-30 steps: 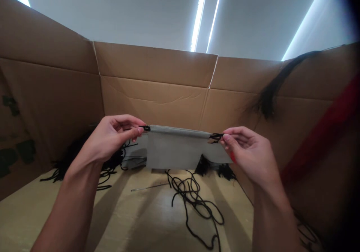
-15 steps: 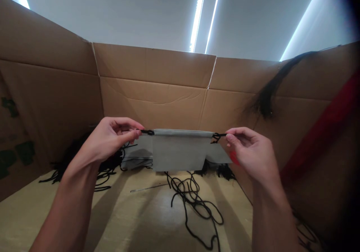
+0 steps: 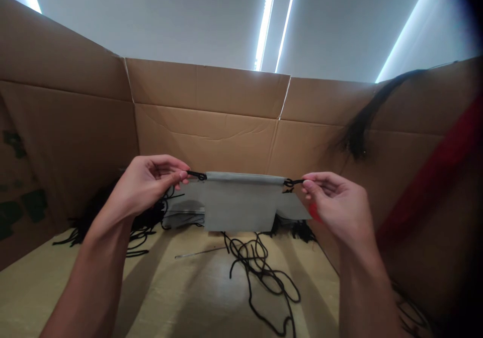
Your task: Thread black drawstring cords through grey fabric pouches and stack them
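— Three upright walls of a cardboard box (image 3: 204,142) all around, and overhead?

— Long ceiling lights (image 3: 266,21), bright against pale walls.

— Along the box's right side?

— A broad, blurred red strip (image 3: 433,177), plus a black fibre tassel (image 3: 356,132) draped down over the cardboard.

— And underfoot?

— Pale box floor (image 3: 56,292), crossed by soft shadows of both arms. Loose black cord (image 3: 256,272) tangled near the middle, a thin metal needle (image 3: 199,252) just left of it, black tufts (image 3: 298,230) half hidden behind the cloth.

— Held up in the air?

— A grey fabric piece (image 3: 237,202), hemmed along the top and stepped along the bottom, hanging in front of the back wall, well above the floor.

— Left hand (image 3: 145,187)?

— Nearly closed, thumb and forefinger pinched on a black cord end (image 3: 196,175) at the hem's left corner.

— Right hand (image 3: 337,202)?

— Much the same: a light pinch on a small knotted black loop (image 3: 292,182), remaining fingers loosely curled.
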Tool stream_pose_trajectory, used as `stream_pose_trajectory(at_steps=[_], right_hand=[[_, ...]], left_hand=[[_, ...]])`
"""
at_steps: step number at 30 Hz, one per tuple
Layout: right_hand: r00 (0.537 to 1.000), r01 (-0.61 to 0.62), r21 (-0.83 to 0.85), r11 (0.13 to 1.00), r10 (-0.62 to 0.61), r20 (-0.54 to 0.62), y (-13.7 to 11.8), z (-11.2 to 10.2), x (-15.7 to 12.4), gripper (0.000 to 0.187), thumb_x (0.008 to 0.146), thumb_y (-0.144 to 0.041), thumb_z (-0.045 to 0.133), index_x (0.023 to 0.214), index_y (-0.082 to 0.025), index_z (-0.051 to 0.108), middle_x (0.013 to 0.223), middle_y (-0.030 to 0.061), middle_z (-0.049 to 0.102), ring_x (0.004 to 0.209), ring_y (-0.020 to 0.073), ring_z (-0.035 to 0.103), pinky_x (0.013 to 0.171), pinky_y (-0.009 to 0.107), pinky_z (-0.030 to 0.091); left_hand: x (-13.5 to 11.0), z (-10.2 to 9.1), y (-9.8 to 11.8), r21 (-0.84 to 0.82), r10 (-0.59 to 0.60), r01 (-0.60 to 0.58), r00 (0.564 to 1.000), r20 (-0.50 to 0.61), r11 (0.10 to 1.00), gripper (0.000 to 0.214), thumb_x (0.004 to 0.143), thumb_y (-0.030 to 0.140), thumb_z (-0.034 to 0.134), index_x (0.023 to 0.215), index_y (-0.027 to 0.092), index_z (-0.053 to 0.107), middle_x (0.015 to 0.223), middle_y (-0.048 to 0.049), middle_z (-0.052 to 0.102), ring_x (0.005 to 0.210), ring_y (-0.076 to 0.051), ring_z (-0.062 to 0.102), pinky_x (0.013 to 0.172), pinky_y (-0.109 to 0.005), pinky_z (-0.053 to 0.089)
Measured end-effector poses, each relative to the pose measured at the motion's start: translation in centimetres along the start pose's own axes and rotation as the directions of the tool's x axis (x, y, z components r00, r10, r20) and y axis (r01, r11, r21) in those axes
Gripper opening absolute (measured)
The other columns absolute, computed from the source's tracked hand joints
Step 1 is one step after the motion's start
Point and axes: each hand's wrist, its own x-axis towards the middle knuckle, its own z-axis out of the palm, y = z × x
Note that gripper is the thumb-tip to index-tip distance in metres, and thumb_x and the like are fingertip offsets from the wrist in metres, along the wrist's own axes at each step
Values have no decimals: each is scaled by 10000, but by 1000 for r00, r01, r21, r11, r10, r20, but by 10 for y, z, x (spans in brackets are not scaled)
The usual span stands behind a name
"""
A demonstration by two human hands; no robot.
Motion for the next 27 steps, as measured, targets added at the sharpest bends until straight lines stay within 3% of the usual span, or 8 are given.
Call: stream_pose_trajectory(at_steps=[6,13,23,27], right_hand=[[1000,-4,-7,1000,4,28,-2,3,-1,297,755,-476,861,801,-214,728,706,58,726,613,192,662,524,304,532],[997,71,-47,996,-69,39,-5,3,-2,208,810,-404,804,823,-216,716,763,58,734,655,190,669,583,306,552],[993,91,-132,987,-100,-69,4,2,0,197,845,-403,730,855,-207,748,751,58,740,652,202,675,580,319,519],[982,89,-161,983,-113,-150,6,-6,2,173,855,-389,724,853,-218,746,775,65,749,668,212,677,572,320,506]], left_hand=[[2,3,-2,8,14,-13,998,-63,1000,187,801,304,864,877,154,783,754,-80,791,616,-155,710,569,-228,540],[1,6,3,-32,27,-29,998,-61,999,171,805,291,843,837,171,725,759,-85,798,620,-175,734,582,-253,576],[4,4,2,-54,42,-49,991,-125,997,155,766,239,839,802,183,699,706,-61,779,619,-185,739,596,-271,584],[5,0,2,-80,59,-77,975,-216,994,145,779,197,828,812,181,689,678,-31,759,621,-173,725,626,-280,589]])
